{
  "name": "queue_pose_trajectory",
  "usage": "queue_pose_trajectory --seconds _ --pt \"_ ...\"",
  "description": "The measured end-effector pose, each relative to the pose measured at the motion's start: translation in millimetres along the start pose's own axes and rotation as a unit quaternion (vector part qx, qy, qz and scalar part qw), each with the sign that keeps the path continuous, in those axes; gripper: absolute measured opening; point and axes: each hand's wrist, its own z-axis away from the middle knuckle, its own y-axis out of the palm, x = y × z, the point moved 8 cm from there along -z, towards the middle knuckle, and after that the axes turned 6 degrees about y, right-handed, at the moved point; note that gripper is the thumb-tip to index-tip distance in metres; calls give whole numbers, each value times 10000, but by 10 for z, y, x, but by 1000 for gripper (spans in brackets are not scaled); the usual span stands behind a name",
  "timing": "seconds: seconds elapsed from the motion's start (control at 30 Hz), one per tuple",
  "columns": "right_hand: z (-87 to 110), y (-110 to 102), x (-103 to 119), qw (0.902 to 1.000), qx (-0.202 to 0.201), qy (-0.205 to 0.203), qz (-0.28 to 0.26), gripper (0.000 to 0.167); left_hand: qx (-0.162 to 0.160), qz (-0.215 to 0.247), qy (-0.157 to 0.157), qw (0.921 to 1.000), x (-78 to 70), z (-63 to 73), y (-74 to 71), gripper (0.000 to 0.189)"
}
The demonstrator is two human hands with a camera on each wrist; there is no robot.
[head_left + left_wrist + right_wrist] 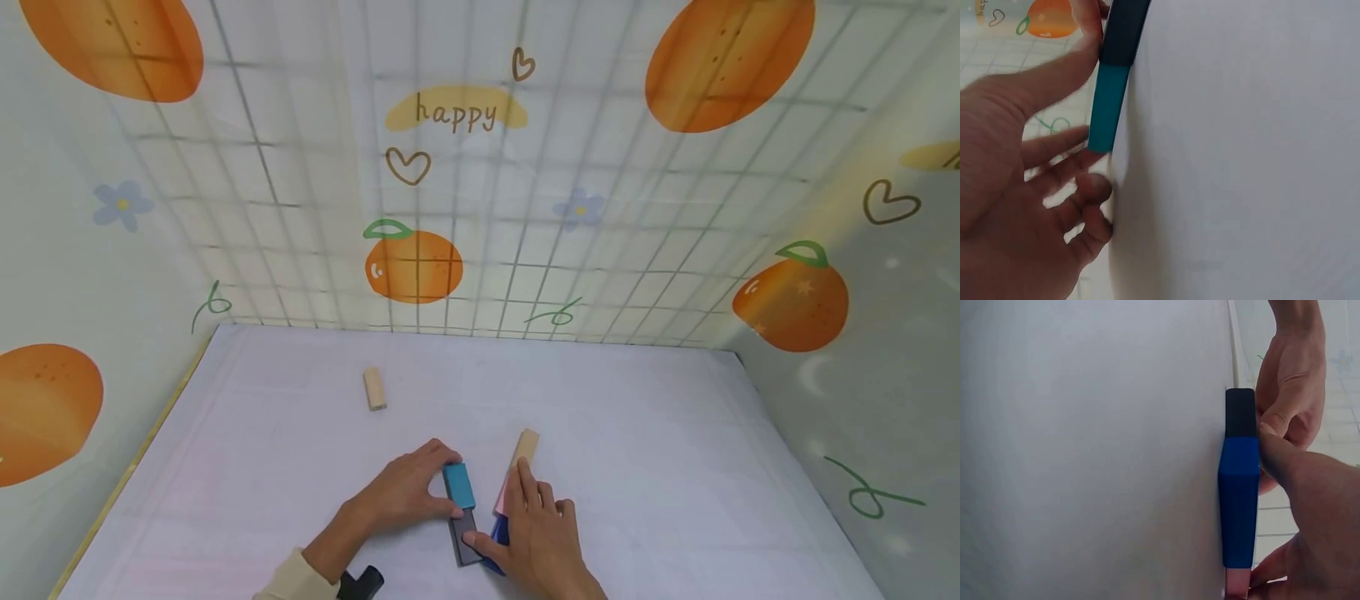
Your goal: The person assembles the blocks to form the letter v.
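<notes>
On the white tabletop, my left hand holds a teal block between its thumb and fingertips. A dark grey block lies end to end with it, on the near side. My right hand spans a second row of blocks. Its thumb touches where the dark grey block meets a blue block, and its straight index finger reaches along a pink block to a plain wooden block. The right hand hides much of the blue and pink blocks in the head view.
Another plain wooden block lies apart, farther back and left. A black device shows by the left wrist. Behind the table hangs a curtain printed with oranges, in front of a wire grid.
</notes>
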Motion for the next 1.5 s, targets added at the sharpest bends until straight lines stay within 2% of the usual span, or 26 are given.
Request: queue_pose_trajectory --seconds 0.17,0.3,0.7,1.03,1.33,1.5 --pt "5 14 -5 10000 43 -17 -17 127 488 26 210 9986 -20 -19 19 75" --pt "8 7 2 10000 40 -41 -8 126 648 -12 498 9967 -62 -23 -3 69" --pt "3 -21 8 10000 -61 -71 -28 124 381 -137 699 9967 -92 -27 -46 59" --pt "1 -3 -10 10000 -9 -53 -14 125 189 -169 716 9971 -90 -16 -42 54" --pt "-3 -6 -10 10000 -36 -61 -1 126 153 -244 674 9973 -72 -18 -30 54" --pt "1 3 -15 9999 -40 -82 -52 126 246 -141 525 9982 -51 -8 -16 60"
